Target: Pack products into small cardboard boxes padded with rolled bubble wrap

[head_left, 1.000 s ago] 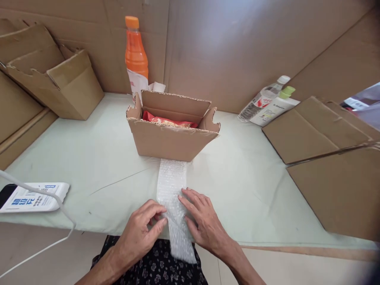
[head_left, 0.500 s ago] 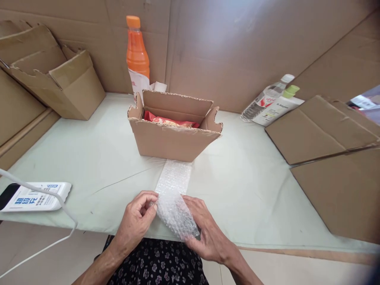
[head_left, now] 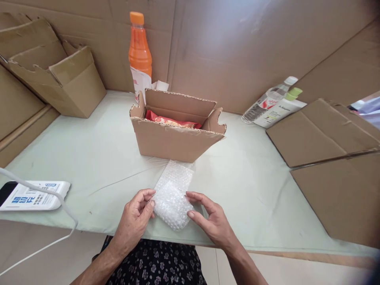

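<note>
A strip of clear bubble wrap (head_left: 173, 198) lies on the table near its front edge, its near part folded over on itself into a rounded end. My left hand (head_left: 138, 213) is closed, with thumb and fingers pinching the wrap's left edge. At the right edge, my right hand (head_left: 212, 219) has its thumb and forefinger apart, their tips at the side of the fold. Just beyond the wrap's far end stands an open cardboard box (head_left: 175, 144), flaps up, with a red packet (head_left: 172, 121) inside.
Behind the box stands an orange bottle (head_left: 140, 55). A clear bottle (head_left: 268, 99) and a white tube (head_left: 280, 113) lean at the back right. Cardboard boxes (head_left: 323, 134) flank the right, another box (head_left: 74, 87) the left. A phone (head_left: 35, 196) and white cable (head_left: 67, 208) lie left.
The near part of the bubble wrap has been folded flatter and further back onto the strip. My right hand has loosened from around it and shifted slightly right.
</note>
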A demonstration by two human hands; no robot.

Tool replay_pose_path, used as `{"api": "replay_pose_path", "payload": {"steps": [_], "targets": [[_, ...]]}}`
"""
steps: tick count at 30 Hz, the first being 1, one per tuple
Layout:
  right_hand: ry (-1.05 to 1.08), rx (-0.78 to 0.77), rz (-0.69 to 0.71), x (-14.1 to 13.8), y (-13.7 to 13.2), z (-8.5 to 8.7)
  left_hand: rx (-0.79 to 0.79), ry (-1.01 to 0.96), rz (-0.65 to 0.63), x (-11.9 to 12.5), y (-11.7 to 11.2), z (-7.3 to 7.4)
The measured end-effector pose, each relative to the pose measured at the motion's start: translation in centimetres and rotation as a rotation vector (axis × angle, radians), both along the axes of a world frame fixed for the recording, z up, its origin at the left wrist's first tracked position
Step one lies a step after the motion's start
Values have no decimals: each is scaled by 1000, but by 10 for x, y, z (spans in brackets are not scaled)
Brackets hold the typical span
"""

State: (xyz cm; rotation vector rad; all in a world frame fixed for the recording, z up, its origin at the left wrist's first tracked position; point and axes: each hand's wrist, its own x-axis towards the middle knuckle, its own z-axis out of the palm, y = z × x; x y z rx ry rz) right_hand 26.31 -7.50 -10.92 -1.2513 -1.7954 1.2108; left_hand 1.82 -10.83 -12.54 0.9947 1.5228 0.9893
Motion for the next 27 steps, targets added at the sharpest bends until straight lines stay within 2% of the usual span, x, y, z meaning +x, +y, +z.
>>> {"api": "replay_pose_path", "payload": {"steps": [3,6,9,12,15,18,24,27], "targets": [[-88,94,-42,-13,3,-4,-6,-6,-24,0,0,0],[-135,263,-50,-22,12,-8,0,20,-73,-3,-1,0],[-254,469,-90,-27,26,-13,40,118,-110,-6,-2,2],[-401,597,-115,-29,36,-18,124,230,-116,-5,-2,4],[-455,627,-124,-28,37,-21,260,321,-96,-4,-1,4],[-420,621,-110,-24,30,-20,366,389,-129,-6,-4,0],[-367,603,127,-32,4,-14,468,537,-156,-12,-10,-8],[-389,633,121,-39,-4,-11,498,595,-176,-14,-11,-7]]}}
